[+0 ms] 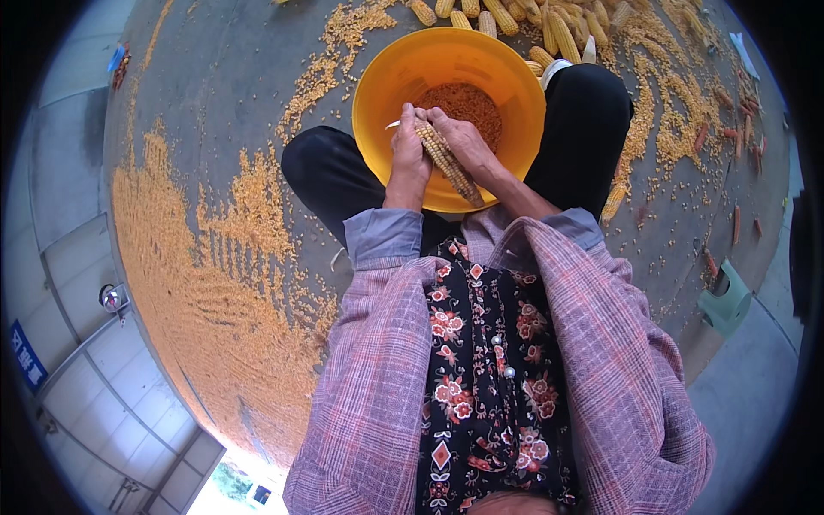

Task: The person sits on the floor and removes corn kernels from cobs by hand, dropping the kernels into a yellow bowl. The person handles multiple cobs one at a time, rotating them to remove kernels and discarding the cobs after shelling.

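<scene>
Between my two hands an ear of dried corn slants over a yellow plastic tub. Its lower tip points back toward my lap, and pale yellow kernels still cover the side I see. My left hand grips the ear's far end from the left, where a scrap of pale husk sticks out. From the right, my right hand wraps the same end, fingers curled over it; some fingertips are hidden. Reddish-orange loose kernels lie at the bottom of the tub, which stands between my bent knees.
Beyond the tub lies a heap of corn ears. Loose kernels spread thickly across the floor at left, with more scattered at right. Bare reddish cobs and a pale green plastic stool are on the right.
</scene>
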`<action>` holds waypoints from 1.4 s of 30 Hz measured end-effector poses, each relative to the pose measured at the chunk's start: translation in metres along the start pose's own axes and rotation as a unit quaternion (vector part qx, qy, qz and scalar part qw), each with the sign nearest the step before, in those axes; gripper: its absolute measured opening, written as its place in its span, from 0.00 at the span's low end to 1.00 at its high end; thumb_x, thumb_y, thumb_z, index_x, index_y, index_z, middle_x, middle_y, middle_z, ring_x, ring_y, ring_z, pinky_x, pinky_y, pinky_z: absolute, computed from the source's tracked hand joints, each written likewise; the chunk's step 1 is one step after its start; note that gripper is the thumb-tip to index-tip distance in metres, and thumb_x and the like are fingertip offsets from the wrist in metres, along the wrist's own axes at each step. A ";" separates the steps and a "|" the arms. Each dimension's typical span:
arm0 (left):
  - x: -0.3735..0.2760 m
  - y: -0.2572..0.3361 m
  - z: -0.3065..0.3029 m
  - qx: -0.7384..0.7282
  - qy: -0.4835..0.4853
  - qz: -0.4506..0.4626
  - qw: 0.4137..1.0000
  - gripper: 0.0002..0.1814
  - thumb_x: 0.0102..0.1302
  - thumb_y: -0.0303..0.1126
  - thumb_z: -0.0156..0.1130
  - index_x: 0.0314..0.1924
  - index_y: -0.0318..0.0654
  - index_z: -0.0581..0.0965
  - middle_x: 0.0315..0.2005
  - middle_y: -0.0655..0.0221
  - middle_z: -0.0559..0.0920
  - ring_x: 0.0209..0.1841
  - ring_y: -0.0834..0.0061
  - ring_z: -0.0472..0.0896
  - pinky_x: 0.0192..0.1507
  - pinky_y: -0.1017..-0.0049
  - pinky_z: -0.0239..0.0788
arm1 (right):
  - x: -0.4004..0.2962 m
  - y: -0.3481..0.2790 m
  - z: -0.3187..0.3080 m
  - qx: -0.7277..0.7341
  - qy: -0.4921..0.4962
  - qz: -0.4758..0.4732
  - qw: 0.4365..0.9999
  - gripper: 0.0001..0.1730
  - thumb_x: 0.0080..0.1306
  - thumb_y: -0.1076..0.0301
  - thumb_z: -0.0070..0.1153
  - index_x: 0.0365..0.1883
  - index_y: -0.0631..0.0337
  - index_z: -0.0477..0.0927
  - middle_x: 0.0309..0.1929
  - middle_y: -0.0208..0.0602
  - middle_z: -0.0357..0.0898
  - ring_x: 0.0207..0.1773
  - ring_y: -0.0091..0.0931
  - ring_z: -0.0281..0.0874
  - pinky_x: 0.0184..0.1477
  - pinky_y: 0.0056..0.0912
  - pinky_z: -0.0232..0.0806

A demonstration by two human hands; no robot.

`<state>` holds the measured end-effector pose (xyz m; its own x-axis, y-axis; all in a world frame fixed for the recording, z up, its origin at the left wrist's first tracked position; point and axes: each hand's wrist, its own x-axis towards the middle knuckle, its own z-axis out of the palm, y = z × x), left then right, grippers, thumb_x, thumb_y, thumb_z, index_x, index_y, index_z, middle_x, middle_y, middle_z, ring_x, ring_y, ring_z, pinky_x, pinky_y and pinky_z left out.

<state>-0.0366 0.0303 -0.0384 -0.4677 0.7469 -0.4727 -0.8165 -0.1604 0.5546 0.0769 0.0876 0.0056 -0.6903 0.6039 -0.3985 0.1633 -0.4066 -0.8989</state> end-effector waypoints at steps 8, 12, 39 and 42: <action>0.001 -0.002 -0.003 0.047 0.058 0.016 0.997 0.17 0.78 0.45 0.50 0.35 0.40 0.74 0.30 0.68 0.77 0.39 0.72 0.77 0.49 0.69 0.74 | 0.008 -0.002 0.000 -0.122 -0.040 -0.054 0.990 0.29 0.80 0.50 0.37 0.62 0.65 0.76 0.53 0.49 0.81 0.56 0.34 0.78 0.60 0.34 0.67; 0.001 -0.003 0.000 0.018 0.030 0.025 0.999 0.17 0.77 0.45 0.52 0.33 0.42 0.73 0.29 0.71 0.76 0.36 0.75 0.76 0.45 0.71 0.72 | 0.018 0.015 -0.008 -0.243 -0.028 -0.110 0.963 0.29 0.80 0.50 0.36 0.59 0.67 0.77 0.47 0.50 0.82 0.49 0.34 0.81 0.54 0.35 0.70; -0.004 0.007 0.001 -0.015 0.109 -0.037 0.993 0.19 0.77 0.43 0.49 0.29 0.42 0.72 0.24 0.65 0.78 0.34 0.65 0.80 0.46 0.63 0.77 | -0.016 -0.010 -0.011 -0.001 -0.087 0.101 0.991 0.32 0.79 0.45 0.35 0.49 0.69 0.77 0.33 0.40 0.81 0.32 0.25 0.81 0.37 0.28 0.75; -0.001 0.010 -0.010 -0.042 0.117 -0.038 0.992 0.19 0.78 0.44 0.48 0.29 0.42 0.71 0.23 0.65 0.78 0.32 0.65 0.80 0.43 0.62 0.78 | -0.027 -0.016 -0.012 -0.007 -0.130 0.115 0.985 0.29 0.79 0.45 0.38 0.47 0.66 0.77 0.34 0.36 0.79 0.30 0.22 0.79 0.33 0.23 0.73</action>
<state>-0.0473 0.0218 -0.0397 -0.4623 0.5895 -0.6624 -0.8726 -0.1699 0.4579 0.1015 0.0863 0.0285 -0.7906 0.3005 -0.5336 0.3445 -0.5022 -0.7932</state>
